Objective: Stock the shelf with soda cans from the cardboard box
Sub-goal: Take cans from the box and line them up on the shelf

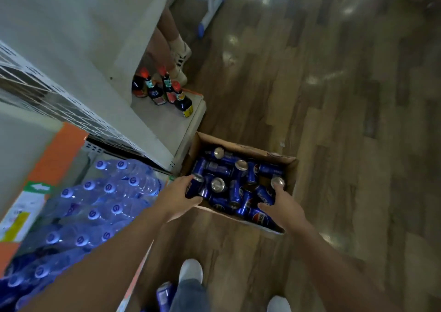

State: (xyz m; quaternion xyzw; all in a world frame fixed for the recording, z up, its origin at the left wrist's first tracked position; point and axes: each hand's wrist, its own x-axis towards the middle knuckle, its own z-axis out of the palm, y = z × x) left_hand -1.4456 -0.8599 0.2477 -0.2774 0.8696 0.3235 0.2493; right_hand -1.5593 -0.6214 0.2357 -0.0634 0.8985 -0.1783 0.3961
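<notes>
We see dark blue cans (222,168) with silver tops in the brown box (290,172), on a floor (334,120) with brown wood pattern. The shelf (71,25) is white with orange edge.

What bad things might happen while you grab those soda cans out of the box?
1. The cans lie jumbled in the cardboard box. Pulling out the blue can that the left hand grips might make others roll, bang together and dent.
2. A loose can sits down by the white shoe. A step could kick it away or cause a trip.
</notes>
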